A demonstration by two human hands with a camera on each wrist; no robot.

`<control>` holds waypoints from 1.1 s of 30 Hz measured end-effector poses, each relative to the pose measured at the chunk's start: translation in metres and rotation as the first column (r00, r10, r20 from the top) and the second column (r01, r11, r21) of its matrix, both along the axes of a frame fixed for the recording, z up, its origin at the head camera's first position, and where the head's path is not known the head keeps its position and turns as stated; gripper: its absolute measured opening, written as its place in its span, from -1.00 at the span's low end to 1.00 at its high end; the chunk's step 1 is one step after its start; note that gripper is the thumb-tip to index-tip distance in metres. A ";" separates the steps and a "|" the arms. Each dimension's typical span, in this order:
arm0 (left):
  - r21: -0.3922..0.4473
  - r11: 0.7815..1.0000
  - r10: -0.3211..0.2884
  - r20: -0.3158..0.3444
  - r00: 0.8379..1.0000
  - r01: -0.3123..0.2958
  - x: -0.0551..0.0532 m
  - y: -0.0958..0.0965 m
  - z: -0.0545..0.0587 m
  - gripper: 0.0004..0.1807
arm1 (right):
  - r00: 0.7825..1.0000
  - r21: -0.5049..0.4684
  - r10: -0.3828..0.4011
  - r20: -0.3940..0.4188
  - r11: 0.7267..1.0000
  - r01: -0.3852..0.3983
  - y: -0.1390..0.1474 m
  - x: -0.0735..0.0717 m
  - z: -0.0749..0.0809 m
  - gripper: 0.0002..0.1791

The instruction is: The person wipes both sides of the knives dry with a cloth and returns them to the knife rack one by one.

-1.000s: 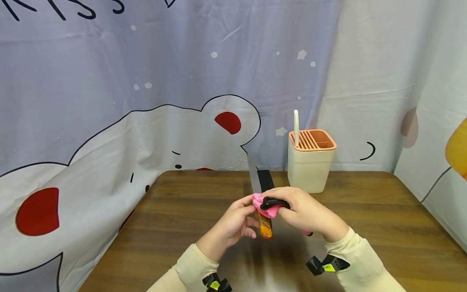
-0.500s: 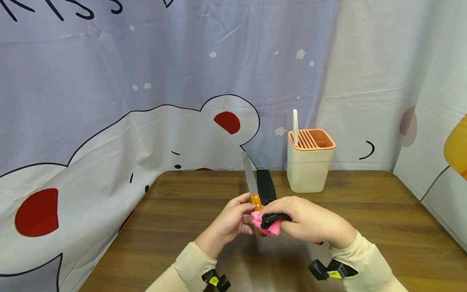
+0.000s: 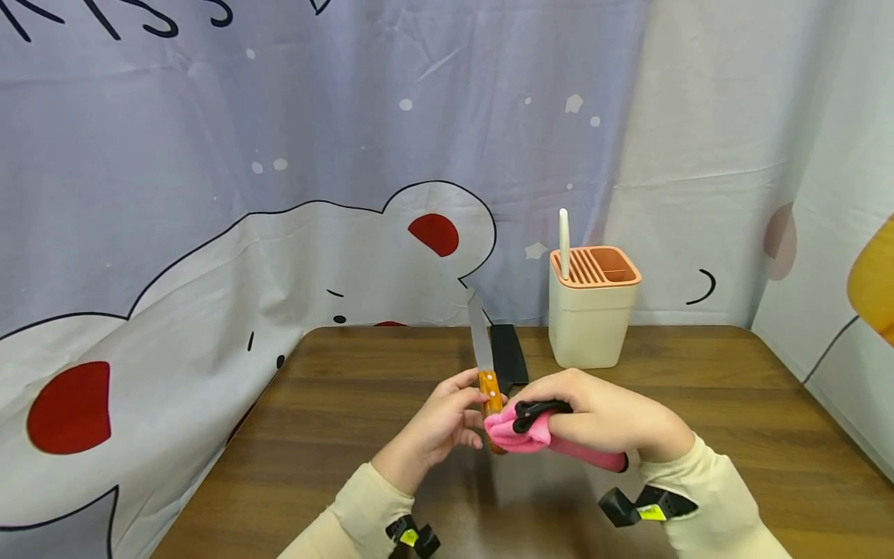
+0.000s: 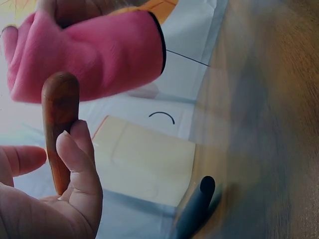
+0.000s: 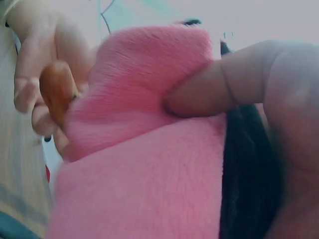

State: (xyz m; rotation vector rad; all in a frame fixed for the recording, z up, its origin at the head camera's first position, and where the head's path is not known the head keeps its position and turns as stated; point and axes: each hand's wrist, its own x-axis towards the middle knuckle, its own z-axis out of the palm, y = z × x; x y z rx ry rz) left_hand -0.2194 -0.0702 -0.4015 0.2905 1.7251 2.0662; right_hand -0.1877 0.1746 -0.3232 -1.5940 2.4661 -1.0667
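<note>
Orange-handled knife (image 3: pixel 482 353), one in all, sits in our left hand (image 3: pixel 440 423), raised over the wooden table (image 3: pixel 349 404) with its single blade pointing up and away from us. Our thumb and fingers pinch its one handle, and two rivets show on it.

Our right hand (image 3: pixel 604 415) grips one pink cloth (image 3: pixel 513 439) with black trim, bunched and folded; it overlaps the lower end of the handle in the head view, though we cannot tell how firmly the two touch. So we count two hands, both closed around something, and one wrist camera (image 3: pixel 412 536) at our left cuff, another camera (image 3: pixel 646 506) at our right.

Just beyond our hands lies one black knife (image 3: pixel 508 353), flat on the table beside the raised one. Farther back on the right stands one cream holder (image 3: pixel 590 326) with an orange slotted top and one white bar (image 3: pixel 564 241) rising upright from it.
</note>
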 end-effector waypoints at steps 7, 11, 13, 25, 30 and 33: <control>-0.012 0.999 -0.038 -0.013 0.999 0.037 0.005 0.001 0.005 -0.34 | 0.928 -0.111 -0.346 -0.141 0.937 0.332 -0.004 -0.016 -0.013 -0.48; -0.008 0.999 -0.047 -0.010 0.999 0.047 0.007 0.002 0.006 -0.36 | 0.871 -0.126 -0.417 -0.258 0.909 0.398 -0.015 -0.022 -0.023 -0.48; -0.002 0.999 -0.043 -0.006 0.999 0.043 0.007 0.002 0.007 -0.37 | 0.868 -0.126 -0.399 -0.295 0.917 0.379 -0.020 -0.022 -0.025 -0.47; 0.010 1.000 0.003 0.003 1.000 -0.003 0.003 -0.001 0.010 -0.38 | 0.920 -0.024 -0.267 -0.286 0.962 0.271 -0.023 -0.007 -0.019 -0.48; 0.013 1.000 0.015 0.013 1.000 -0.016 0.001 -0.002 0.008 -0.39 | 0.954 0.031 -0.182 -0.239 0.980 0.195 -0.021 0.000 -0.013 -0.43; 0.015 1.000 0.015 0.007 1.000 -0.015 0.000 -0.003 0.007 -0.38 | 0.961 0.061 -0.165 -0.222 0.981 0.182 -0.020 0.005 -0.010 -0.41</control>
